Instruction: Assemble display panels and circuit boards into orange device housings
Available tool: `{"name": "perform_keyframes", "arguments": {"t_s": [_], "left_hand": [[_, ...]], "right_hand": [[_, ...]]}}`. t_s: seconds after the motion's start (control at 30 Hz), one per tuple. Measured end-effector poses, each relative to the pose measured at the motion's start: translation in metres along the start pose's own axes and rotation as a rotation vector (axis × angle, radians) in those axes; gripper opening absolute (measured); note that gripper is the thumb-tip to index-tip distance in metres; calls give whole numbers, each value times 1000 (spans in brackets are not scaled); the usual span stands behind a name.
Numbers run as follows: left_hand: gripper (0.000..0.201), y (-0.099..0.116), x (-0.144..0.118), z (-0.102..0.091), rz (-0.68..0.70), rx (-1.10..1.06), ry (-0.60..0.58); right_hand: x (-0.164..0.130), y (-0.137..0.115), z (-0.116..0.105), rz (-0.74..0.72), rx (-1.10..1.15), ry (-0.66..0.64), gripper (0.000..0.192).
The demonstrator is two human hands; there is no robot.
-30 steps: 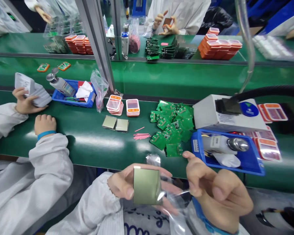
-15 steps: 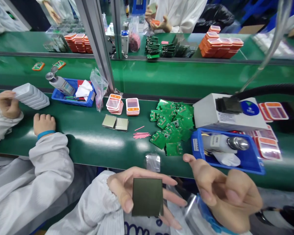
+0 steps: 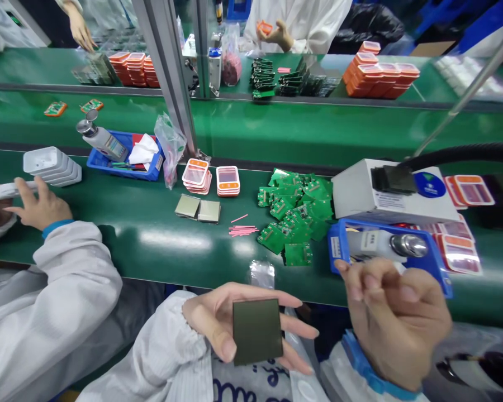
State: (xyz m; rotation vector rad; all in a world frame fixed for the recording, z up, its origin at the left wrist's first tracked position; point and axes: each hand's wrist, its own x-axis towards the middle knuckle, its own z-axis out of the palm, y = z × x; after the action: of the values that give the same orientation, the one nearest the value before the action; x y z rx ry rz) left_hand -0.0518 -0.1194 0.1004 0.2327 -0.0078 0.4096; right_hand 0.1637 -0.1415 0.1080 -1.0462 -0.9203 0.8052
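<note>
My left hand (image 3: 218,321) holds a dark square display glass (image 3: 257,331) flat on its fingers, below the near edge of the green bench (image 3: 159,245). My right hand (image 3: 396,318) hovers to the right with its fingers curled together, just in front of a blue tray (image 3: 339,248); whether it pinches anything I cannot tell. A small clear film piece (image 3: 262,273) lies at the bench edge above the glass. Two more display glasses (image 3: 198,209) lie on the bench, beside pink strips (image 3: 242,229) and a heap of green circuit boards (image 3: 295,215).
A co-worker in white sleeves (image 3: 62,290) sits at my left, hands near stacked white trays (image 3: 50,166). Orange-rimmed covers (image 3: 212,178) are stacked mid-bench. A white box (image 3: 360,195) with a black hose stands right. Another blue tray (image 3: 117,162) holds a bottle and cloth. An aluminium post (image 3: 167,78) rises behind.
The clear film came off the glass and dropped away. My right hand rose and curled beside the blue tray. The co-worker set the white trays down and moved both hands left.
</note>
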Motion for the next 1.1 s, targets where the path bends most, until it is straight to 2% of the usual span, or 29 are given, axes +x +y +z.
{"name": "perform_keyframes", "arguments": {"t_s": [0.13, 0.23, 0.3, 0.43, 0.53, 0.67, 0.8, 0.97, 1.1], "left_hand": [[86, -2, 3, -8, -30, 40, -15], [86, 5, 0, -9, -24, 82, 8], [85, 17, -8, -6, 20, 145, 80], [72, 49, -33, -3, 208, 314, 279], [69, 61, -47, -6, 236, 388, 349], [69, 54, -49, -12, 224, 361, 397], [69, 46, -41, -14, 205, 329, 445], [69, 47, -40, -17, 230, 333, 392], [67, 48, -42, -18, 229, 335, 407]], "right_hand": [[-7, 16, -5, 55, -97, -37, 24], [-13, 29, -8, 139, -188, 3, 24], [-19, 41, -6, 202, -242, 36, 25], [-37, 71, 5, 270, -317, 45, 26], [-49, 92, 12, 284, -360, 49, 22], [-58, 109, 11, 282, -434, 68, 17], [-60, 117, 7, 276, -505, 28, 14], [-63, 122, 8, 220, -631, -24, 11], [-65, 124, 9, 123, -749, -43, 12]]}}
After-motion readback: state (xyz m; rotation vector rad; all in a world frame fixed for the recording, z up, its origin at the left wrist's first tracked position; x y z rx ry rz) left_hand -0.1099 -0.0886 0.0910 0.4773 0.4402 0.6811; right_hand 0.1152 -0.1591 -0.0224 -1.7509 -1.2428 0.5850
